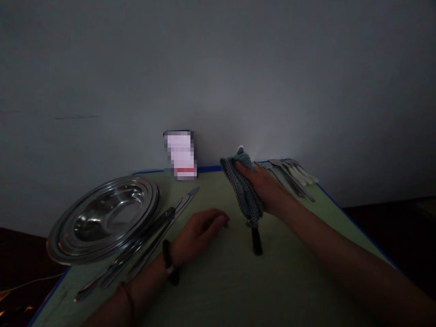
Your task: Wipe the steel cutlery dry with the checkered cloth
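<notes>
My right hand [264,188] lies closed on a blue-grey checked cloth [243,188] that is wrapped over a utensil with a black handle [256,240]; the handle sticks out toward me on the green table [218,281]. My left hand [199,231] rests on the table left of the handle, fingers loosely curled, holding nothing I can see. A dark bead bracelet sits on its wrist.
Stacked steel plates [105,218] stand at the left. Several knives [153,231] lie beside them. Spoons and other cutlery [293,175] lie at the far right by the table's blue edge. A blurred card [180,154] leans against the grey wall.
</notes>
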Demonstrator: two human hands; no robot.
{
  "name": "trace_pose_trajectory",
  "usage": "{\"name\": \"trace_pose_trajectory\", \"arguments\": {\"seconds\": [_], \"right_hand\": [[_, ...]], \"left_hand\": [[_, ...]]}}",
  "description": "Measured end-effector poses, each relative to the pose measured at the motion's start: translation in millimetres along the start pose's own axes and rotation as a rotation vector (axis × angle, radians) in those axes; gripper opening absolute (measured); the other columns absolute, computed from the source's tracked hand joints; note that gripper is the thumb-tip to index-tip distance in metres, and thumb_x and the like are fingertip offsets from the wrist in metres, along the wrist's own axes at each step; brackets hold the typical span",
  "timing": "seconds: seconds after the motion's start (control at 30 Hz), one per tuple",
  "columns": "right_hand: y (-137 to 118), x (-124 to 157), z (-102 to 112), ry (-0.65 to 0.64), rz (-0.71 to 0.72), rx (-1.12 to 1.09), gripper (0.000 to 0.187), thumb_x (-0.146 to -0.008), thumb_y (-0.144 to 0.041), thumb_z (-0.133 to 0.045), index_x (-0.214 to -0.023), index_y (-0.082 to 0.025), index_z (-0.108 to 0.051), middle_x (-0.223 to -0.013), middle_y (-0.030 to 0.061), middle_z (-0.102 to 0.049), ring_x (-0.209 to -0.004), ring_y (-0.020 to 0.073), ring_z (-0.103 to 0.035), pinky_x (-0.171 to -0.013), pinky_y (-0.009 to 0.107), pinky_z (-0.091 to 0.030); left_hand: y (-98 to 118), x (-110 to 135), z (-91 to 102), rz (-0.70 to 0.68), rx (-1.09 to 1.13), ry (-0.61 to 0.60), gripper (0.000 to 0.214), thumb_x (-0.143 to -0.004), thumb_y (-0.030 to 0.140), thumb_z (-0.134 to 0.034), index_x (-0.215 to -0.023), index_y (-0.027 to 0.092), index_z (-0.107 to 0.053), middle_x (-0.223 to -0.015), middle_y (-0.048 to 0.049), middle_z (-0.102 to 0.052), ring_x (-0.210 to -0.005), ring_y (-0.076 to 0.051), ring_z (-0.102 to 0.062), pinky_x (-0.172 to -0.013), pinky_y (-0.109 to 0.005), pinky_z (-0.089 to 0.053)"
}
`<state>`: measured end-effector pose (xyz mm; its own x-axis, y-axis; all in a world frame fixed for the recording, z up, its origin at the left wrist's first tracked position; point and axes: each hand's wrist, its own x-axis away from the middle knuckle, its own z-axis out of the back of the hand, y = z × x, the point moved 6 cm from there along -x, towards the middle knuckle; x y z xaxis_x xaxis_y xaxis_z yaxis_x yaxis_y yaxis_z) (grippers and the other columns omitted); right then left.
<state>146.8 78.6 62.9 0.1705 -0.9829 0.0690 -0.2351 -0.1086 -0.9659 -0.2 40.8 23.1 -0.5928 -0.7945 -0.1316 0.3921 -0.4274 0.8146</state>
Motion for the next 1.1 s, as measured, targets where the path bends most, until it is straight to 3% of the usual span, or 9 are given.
{"name": "trace_pose_trajectory", "arguments": {"seconds": [0.07,0.13,0.27,0.4,0.53,0.67,0.77,0.87,1.1], "right_hand": [[11,-10,9,0.093,-0.003,-0.205,0.038,-0.072,-0.058,-0.061,-0.078,-0.021,-0.055,-0.058,-0.0037,-0.052,-0.049,0.0102,-0.047,-0.05,0.026,-0.042],[22,-20,19,0.185,0.019,-0.364,0.041,-0.07,-0.06,-0.062,-0.084,-0.023,-0.055,-0.06,-0.0036,-0.054,-0.053,0.0121,-0.051,-0.053,0.028,-0.047],[50,-33,33,0.314,0.001,-0.488,0.036,-0.074,-0.057,-0.06,-0.081,-0.023,-0.055,-0.067,-0.0008,-0.06,-0.068,0.0163,-0.06,-0.063,0.031,-0.052],[73,-37,41,0.391,0.047,-0.45,0.037,-0.073,-0.058,-0.06,-0.079,-0.022,-0.057,-0.072,0.0019,-0.065,-0.08,0.0196,-0.063,-0.069,0.033,-0.053],[83,-37,41,0.427,0.054,-0.398,0.043,-0.071,-0.064,-0.057,-0.082,-0.023,-0.058,-0.08,0.004,-0.067,-0.096,0.0222,-0.061,-0.078,0.035,-0.051],[78,-38,30,0.276,0.063,-0.449,0.037,-0.069,-0.058,-0.06,-0.083,-0.023,-0.059,-0.087,0.004,-0.068,-0.104,0.0237,-0.058,-0.083,0.039,-0.05],[69,-37,21,0.086,0.074,-0.484,0.026,-0.059,-0.031,-0.069,-0.082,-0.023,-0.059,-0.086,0.0003,-0.069,-0.101,0.0235,-0.06,-0.085,0.039,-0.049],[67,-35,22,0.051,0.08,-0.428,0.034,-0.052,-0.013,-0.071,-0.083,-0.022,-0.061,-0.081,-0.0017,-0.07,-0.093,0.0219,-0.063,-0.086,0.039,-0.049],[76,-43,26,0.039,0.019,-0.494,0.02,-0.07,-0.034,-0.069,-0.082,-0.02,-0.063,-0.093,0.0045,-0.071,-0.103,0.022,-0.06,-0.094,0.04,-0.045]], "left_hand": [[5,1,-10.0,-0.067,-0.019,-0.163,0.029,-0.094,0.033,-0.039,-0.097,0.018,-0.064,-0.093,-0.0031,-0.068,-0.081,-0.016,-0.061,-0.074,-0.026,-0.046],[5,3,-14.7,-0.085,-0.04,-0.233,0.03,-0.093,0.037,-0.041,-0.103,0.018,-0.062,-0.095,-0.0039,-0.067,-0.081,-0.017,-0.062,-0.073,-0.027,-0.046],[-5,2,-16.1,0.01,-0.112,-0.226,0.027,-0.093,0.037,-0.043,-0.094,0.017,-0.061,-0.089,-0.0037,-0.068,-0.072,-0.015,-0.062,-0.065,-0.025,-0.045],[-11,0,-15.4,0.078,-0.178,-0.191,0.027,-0.095,0.034,-0.037,-0.107,0.017,-0.054,-0.068,0.0007,-0.064,-0.062,-0.015,-0.06,-0.059,-0.025,-0.044],[-10,-1,-14.7,0.097,-0.234,-0.156,0.029,-0.094,0.036,-0.038,-0.11,0.019,-0.053,-0.084,-0.0033,-0.067,-0.07,-0.017,-0.063,-0.062,-0.026,-0.045],[-10,-2,-13.7,0.145,-0.187,-0.141,0.03,-0.091,0.037,-0.044,-0.114,0.019,-0.053,-0.088,-0.0037,-0.068,-0.073,-0.018,-0.062,-0.064,-0.027,-0.045],[-10,-3,-11.8,0.183,-0.07,-0.142,0.03,-0.09,0.038,-0.045,-0.108,0.017,-0.055,-0.08,-0.0022,-0.065,-0.067,-0.016,-0.059,-0.058,-0.024,-0.043],[-10,-3,-9.5,0.205,0.043,-0.132,0.03,-0.091,0.04,-0.042,-0.102,0.016,-0.055,-0.065,0.0026,-0.056,-0.058,-0.013,-0.052,-0.053,-0.022,-0.039],[-14,-2,-10.7,0.236,0.09,-0.13,0.026,-0.09,0.04,-0.047,-0.099,0.016,-0.054,-0.059,0.0057,-0.051,-0.054,-0.011,-0.048,-0.049,-0.021,-0.035]]}}
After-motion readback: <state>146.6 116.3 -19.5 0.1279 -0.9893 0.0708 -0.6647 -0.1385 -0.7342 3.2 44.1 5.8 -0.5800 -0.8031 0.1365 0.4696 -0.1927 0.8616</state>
